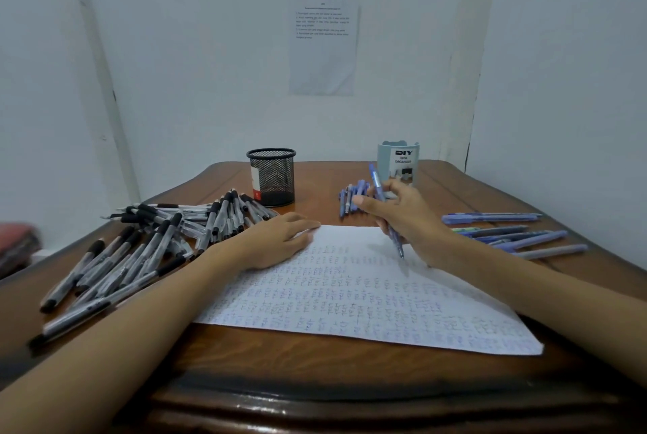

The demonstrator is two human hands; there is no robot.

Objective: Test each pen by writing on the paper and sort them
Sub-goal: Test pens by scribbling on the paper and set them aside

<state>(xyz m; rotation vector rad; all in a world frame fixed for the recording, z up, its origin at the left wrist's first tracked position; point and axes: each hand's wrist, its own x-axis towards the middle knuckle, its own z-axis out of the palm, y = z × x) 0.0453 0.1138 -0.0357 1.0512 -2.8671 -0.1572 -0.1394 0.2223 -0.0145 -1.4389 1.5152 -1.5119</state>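
Observation:
A white sheet of paper, covered with rows of small pen marks, lies in the middle of the wooden table. My left hand rests flat on the paper's upper left corner. My right hand grips a blue pen, tip down on the upper right part of the sheet. Several black-and-clear pens lie heaped on the left. A small cluster of blue pens lies behind the paper, and several more blue pens lie to the right.
A black mesh pen cup stands at the back centre. A pale blue desk organizer cup stands at the back right, behind my right hand. A printed sheet hangs on the wall. Something red sits off the table's left edge.

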